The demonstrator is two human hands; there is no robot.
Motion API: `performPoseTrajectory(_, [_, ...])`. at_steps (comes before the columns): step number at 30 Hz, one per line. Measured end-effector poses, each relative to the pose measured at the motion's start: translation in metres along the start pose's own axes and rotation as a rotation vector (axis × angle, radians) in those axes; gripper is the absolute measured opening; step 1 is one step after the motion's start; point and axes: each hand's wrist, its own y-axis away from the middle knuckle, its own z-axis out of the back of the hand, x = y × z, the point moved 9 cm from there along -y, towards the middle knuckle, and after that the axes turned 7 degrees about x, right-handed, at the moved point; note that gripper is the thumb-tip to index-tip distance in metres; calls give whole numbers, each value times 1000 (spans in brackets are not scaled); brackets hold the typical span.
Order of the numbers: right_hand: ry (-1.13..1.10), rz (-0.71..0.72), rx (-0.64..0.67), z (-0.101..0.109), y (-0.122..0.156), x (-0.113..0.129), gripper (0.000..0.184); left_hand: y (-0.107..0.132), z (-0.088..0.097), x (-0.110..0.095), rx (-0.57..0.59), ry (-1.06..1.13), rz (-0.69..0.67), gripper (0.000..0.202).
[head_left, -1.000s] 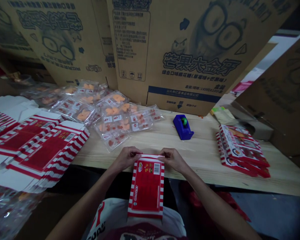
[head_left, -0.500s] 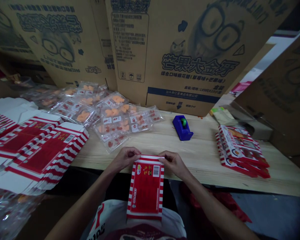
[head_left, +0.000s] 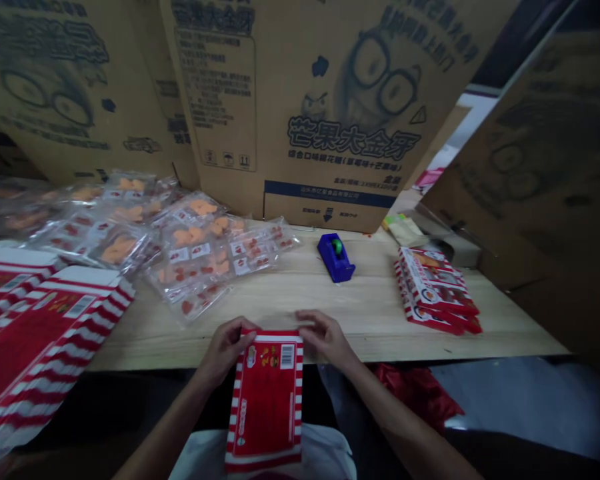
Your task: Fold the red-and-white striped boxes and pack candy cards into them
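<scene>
The box (head_left: 266,403) lies at the near edge of the tabletop (head_left: 370,323), long axis running toward the body, its far-left corner pinched in the left hand (head_left: 227,348), the right hand (head_left: 329,341) loosely spread at the far-right corner.

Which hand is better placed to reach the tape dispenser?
Likely the right hand: it's nearer the dispenser and looks open, while the left hand pinches the box.
</scene>
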Motion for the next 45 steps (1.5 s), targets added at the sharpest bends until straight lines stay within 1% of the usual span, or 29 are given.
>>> performPoseTrajectory(1, [51,2,-134,29,-10,1,32,0,2,2,-16,21,15,23])
performPoseTrajectory(3, [154,-23,-497,100,-23,4,34,-1,3,9,-44,98,68,26])
performPoseTrajectory(4, [187,-53,-633,129,-29,4,35,-1,2,13,-45,141,100,30])
performPoseTrajectory(5, [197,-78,-689,151,-38,3,34,-2,-2,15,-33,177,129,32])
performPoseTrajectory(6, [196,-105,-700,167,-48,1,32,-2,-8,15,-11,205,146,33])
performPoseTrajectory(7, [184,-130,-670,176,-59,-3,30,-3,-14,14,15,222,153,32])
performPoseTrajectory(9, [147,-175,-594,183,-76,-11,29,-5,-24,8,45,232,145,28])
performPoseTrajectory(11, [105,-202,-563,181,-83,-18,28,-6,-26,2,10,232,130,29])
performPoseTrajectory(13, [63,-201,-580,178,-85,-22,26,-7,-27,0,-35,241,143,32])
performPoseTrajectory(15, [25,-181,-627,177,-84,-24,24,-8,-25,2,-79,261,164,35])
performPoseTrajectory(19, [-56,-123,-707,181,-74,-27,25,-9,-19,5,-123,293,188,39])
performPoseTrajectory(24, [-161,-40,-700,177,-48,-37,27,-10,-23,3,-62,330,215,42])
performPoseTrajectory(29, [-142,6,-737,176,-37,-54,25,-11,-20,-12,-117,322,135,33])
performPoseTrajectory(31, [-121,11,-736,176,-36,-55,26,-12,-18,-19,-134,312,108,33])
performPoseTrajectory(33, [-107,10,-713,172,-34,-46,28,-13,-14,-29,-140,297,78,34])
performPoseTrajectory(34, [-109,9,-699,167,-33,-37,29,-14,-13,-34,-138,284,61,34])
performPoseTrajectory(35, [-110,7,-657,160,-34,-24,30,-15,-12,-39,-134,265,42,33])
performPoseTrajectory(36, [-97,8,-565,147,-37,-7,30,-16,-12,-44,-127,240,27,33])
performPoseTrajectory(37, [-65,13,-425,128,-43,14,29,-18,-14,-48,-116,211,16,32])
performPoseTrajectory(38, [-4,24,-216,101,-51,38,28,-20,-17,-51,-98,180,11,31])
performPoseTrajectory(40, [199,75,294,34,-57,85,27,-24,-26,-53,-54,123,19,30])
performPoseTrajectory(41, [302,109,510,4,-54,103,26,-25,-30,-53,-35,102,26,30])
performPoseTrajectory(42, [412,143,672,-20,-49,117,25,-26,-35,-52,-22,85,29,30])
performPoseTrajectory(43, [526,177,784,-39,-46,127,24,-27,-38,-52,-11,74,26,30])
performPoseTrajectory(44, [650,207,848,-53,-44,133,21,-28,-41,-52,-4,67,22,29])
performPoseTrajectory(45, [778,231,871,-62,-43,136,19,-28,-42,-53,-1,61,16,29])
